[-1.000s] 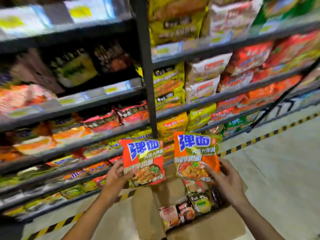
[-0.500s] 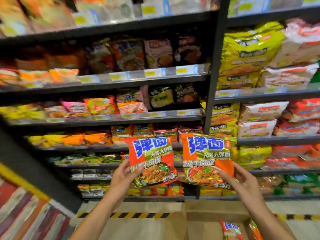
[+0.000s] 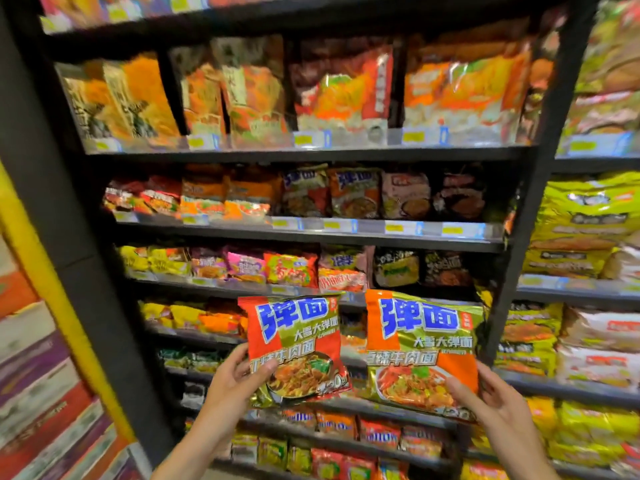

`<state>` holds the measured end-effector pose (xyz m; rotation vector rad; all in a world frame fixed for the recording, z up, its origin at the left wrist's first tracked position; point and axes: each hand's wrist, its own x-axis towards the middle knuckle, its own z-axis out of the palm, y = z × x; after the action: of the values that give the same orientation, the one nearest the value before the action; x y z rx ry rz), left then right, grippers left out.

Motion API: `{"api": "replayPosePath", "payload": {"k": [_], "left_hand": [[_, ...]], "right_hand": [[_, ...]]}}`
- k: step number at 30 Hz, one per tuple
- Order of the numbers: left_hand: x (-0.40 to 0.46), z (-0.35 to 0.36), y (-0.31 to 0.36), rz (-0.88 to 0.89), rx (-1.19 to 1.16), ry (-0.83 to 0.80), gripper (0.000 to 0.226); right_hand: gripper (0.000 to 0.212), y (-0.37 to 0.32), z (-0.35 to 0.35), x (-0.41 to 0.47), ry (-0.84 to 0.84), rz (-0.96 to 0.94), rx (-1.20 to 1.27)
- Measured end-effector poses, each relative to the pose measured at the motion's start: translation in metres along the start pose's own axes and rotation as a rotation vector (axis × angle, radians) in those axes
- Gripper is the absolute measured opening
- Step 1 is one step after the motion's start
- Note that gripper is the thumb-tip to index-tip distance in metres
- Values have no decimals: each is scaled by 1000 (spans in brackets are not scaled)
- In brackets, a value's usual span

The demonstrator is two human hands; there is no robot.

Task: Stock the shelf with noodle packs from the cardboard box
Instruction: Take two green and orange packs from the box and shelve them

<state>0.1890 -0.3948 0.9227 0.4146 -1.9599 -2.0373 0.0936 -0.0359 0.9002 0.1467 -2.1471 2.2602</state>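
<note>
1. The left hand [image 3: 231, 382] sits in the lower centre of the frame, gripping the left noodle pack [image 3: 294, 344] at its lower left corner, thumb across the front of the wrapper and fingers behind it.
2. The right hand [image 3: 491, 403] is in the lower right, pinching the right noodle pack [image 3: 420, 351] at its lower right corner, thumb on the printed bowl and fingers curled round the edge.
3. Both packs are red, orange and green with large blue characters. They are held upright, side by side, with a narrow gap between them, in front of the lower tiers of the shelf [image 3: 311, 233].
4. The left pack tilts slightly to the left; the right pack stands a little higher and looks larger in the frame.
5. The shelf fills the centre, its dark tiers crowded with noodle packets and fronted by yellow price tags [image 3: 394, 227].
6. A black upright post [image 3: 540, 188] at the right separates this bay from another bay holding yellow multipacks [image 3: 585, 216].
7. The cardboard box is out of view.
</note>
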Motion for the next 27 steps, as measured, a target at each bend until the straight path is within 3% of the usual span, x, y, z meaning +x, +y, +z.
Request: {"api": "replayPosePath", "payload": {"k": [2,4,7,13,17,21,27], "left_hand": [[18,-22,9,23,-12,-14,65],[35,-45,20,73,-19,-26,53],[58,-78,39,134,14,-48,39],[113,-119,63,178,5,-56,36],[148,-118,71,198,27,-89,37],[181,-99,82,226,13,-112,27],[228,-65,96,251,3,-131,27]], "right_hand": [[50,-11,27,3,7,-38,-10],[40,-23,57,10,10,-53,-12],[46,-38,103,19,5,-74,-47],[42,-58,162,29,69,-146,-59],[38,-66,172,39,132,-146,-66],[51,-70,165,60,181,-140,-96],[43,-77,155,108,165,-181,-114]]}}
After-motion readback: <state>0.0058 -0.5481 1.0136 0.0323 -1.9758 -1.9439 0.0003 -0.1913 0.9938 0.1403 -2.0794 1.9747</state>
